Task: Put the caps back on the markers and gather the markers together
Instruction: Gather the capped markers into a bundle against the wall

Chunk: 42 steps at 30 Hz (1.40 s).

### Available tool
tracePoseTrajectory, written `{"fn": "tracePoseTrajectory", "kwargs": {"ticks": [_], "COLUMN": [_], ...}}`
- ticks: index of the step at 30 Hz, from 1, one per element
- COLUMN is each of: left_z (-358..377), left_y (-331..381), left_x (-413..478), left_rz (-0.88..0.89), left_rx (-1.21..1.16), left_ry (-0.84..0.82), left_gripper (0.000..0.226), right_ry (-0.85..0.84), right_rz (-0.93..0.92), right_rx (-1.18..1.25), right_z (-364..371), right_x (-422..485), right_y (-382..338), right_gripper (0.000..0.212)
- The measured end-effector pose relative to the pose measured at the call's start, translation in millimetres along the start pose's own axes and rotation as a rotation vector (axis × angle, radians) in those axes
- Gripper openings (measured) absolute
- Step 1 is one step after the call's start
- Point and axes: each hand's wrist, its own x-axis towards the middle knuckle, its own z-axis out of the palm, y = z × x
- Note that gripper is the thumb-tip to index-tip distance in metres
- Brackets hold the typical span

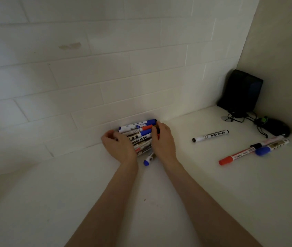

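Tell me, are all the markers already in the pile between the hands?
No, a black-capped marker and a red-capped marker lie apart, off to the right of the pile.

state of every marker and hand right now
marker stack, visible caps on, squeezed together by the wall
left hand, grips stack's left end
right hand, grips stack's right end
blue marker, capped, loose under right hand
black marker, lying alone, ungathered
red marker, capped, ungathered

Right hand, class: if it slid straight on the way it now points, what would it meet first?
The right hand curls over the cap ends of the bundle of markers, so it would push that first; the tiled wall seems close behind, depth unclear.
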Motion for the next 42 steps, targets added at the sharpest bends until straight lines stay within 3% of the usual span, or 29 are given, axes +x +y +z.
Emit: {"fn": "tracePoseTrajectory", "kwargs": {"ticks": [3,12,20,25,28,31,33,38,42], "left_z": [3,5,1,0,-2,-5,-7,-21,-26], "left_y": [2,-2,-3,-14,-13,-16,-16,-13,-18], "left_x": [-19,-27,-29,-14,-20,-24,-25,-13,-4], "left_rz": [-0.109,-0.097,-0.111,-0.295,-0.117,0.163,0.259,0.380,0.543], "left_rx": [-0.040,-0.025,-0.170,-0.224,-0.055,0.116,0.200,0.299,0.479], "left_ry": [-0.059,-0.297,-0.232,-0.502,-0.528,-0.579,-0.632,-0.862,-0.975], "left_gripper": [0.028,0.040,0.039,0.054,0.042,0.047,0.054,0.079,0.121], "right_ry": [0.107,0.393,0.552,0.642,0.564,0.370,0.237,-0.035,-0.159], "right_rz": [0.063,0.141,0.261,0.262,0.262,0.269,0.240,0.325,0.412], "right_rx": [-0.009,-0.037,0.167,0.202,0.207,0.172,0.180,0.410,0.564], "right_z": [9,32,32,41,36,22,14,-4,-14], "right_x": [0,-1,4,7,9,10,8,11,14], "right_y": [-7,-19,-30,-35,-32,-26,-22,-15,-8], "right_gripper": [0.038,0.034,0.030,0.031,0.033,0.037,0.040,0.050,0.059]}}
